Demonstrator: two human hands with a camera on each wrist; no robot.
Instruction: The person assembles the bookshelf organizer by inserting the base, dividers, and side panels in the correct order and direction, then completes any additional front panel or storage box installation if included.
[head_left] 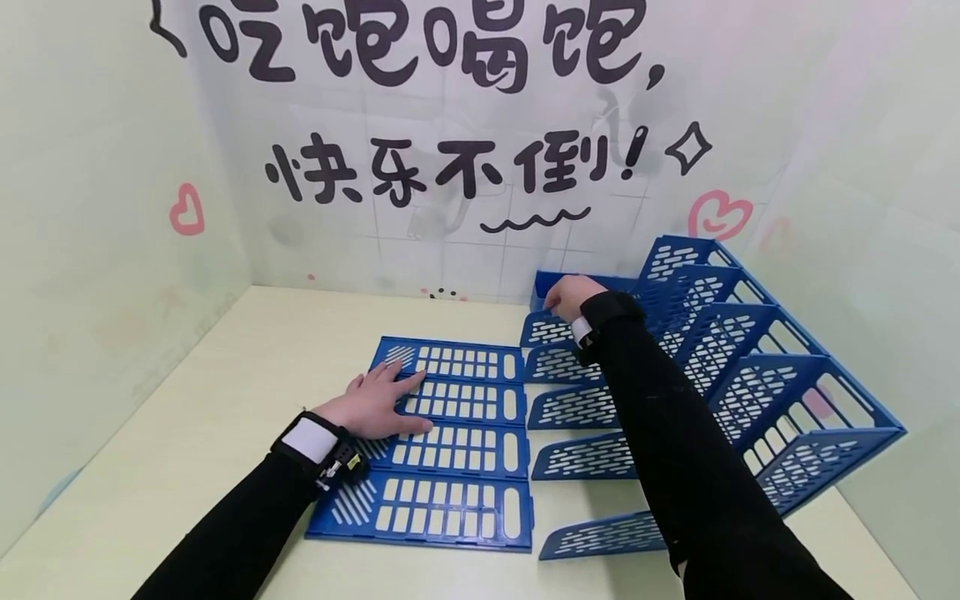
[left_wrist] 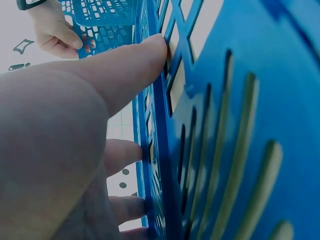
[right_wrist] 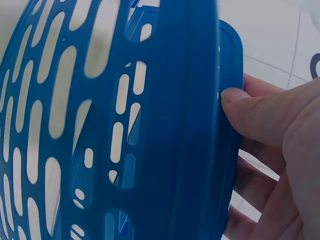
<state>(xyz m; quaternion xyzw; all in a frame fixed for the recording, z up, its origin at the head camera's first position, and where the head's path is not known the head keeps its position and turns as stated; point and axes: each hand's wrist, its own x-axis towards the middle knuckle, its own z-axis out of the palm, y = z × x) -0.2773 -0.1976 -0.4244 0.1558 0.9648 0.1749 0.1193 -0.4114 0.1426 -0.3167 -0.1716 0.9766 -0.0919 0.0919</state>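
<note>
Wall lettering (head_left: 467, 162) reads 吃饱喝饱, 快乐不倒! Blue rack (head_left: 757, 392) on table (head_left: 300, 325), right side, dividers upright forming slots; slotted panels (head_left: 465, 474) lie flat side by side, just left. Right hand (head_left: 576, 296) pinches far divider (head_left: 543, 329) at its edge, thumb and fingers on opposite faces. Left hand (head_left: 371, 407) spread on panels, fingers straight, no grip. Bin (head_left: 545, 283) behind right hand, contents hidden.

Backed upper centre by a pale, perhaps tiled wall (head_left: 450, 108) with black lettering (head_left: 469, 175); underlaid lower left by a cream surface (head_left: 232, 408).
</note>
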